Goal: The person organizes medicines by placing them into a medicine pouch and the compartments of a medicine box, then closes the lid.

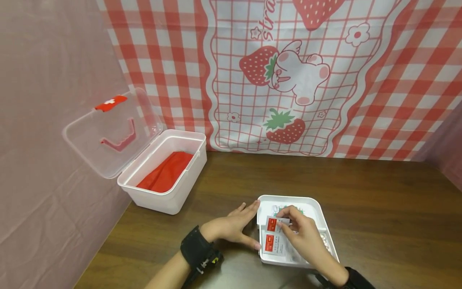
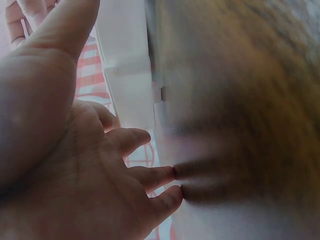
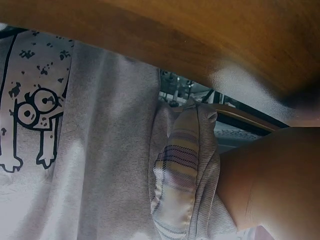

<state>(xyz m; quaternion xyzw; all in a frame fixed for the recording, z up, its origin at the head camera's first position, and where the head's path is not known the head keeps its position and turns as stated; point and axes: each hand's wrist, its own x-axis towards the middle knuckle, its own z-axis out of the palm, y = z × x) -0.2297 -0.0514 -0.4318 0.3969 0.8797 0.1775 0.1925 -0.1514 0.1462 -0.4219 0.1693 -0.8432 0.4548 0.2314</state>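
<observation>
— Where are your hands?

— My right hand [image 1: 306, 235] pinches a red-and-white sachet [image 1: 273, 224] over the white tray [image 1: 288, 199]; my left hand [image 1: 232, 226], fingers straight, braces the tray's left wall.

— How far along?

— I judge midway: another sachet [image 1: 273, 243] lies in the tray, and the open first-aid box [image 1: 169, 198] holds only a red cloth [image 1: 167, 172].

1. Hands: two, left hand [image 1: 231, 226] and right hand [image 1: 306, 237], each with one dark wrist strap
2. White tray [image 1: 288, 199]: one, on the surface [image 1: 379, 208]
3. Red-and-white sachets [image 1: 273, 237] in the tray: two counted; other contents too hidden to count
4. White box [image 1: 173, 200]: one, with one clear lid [image 1: 108, 132]
5. Red cloth [image 1: 166, 172] in the box: one
6. Strawberries printed on the backdrop [image 1: 288, 80]: three
</observation>
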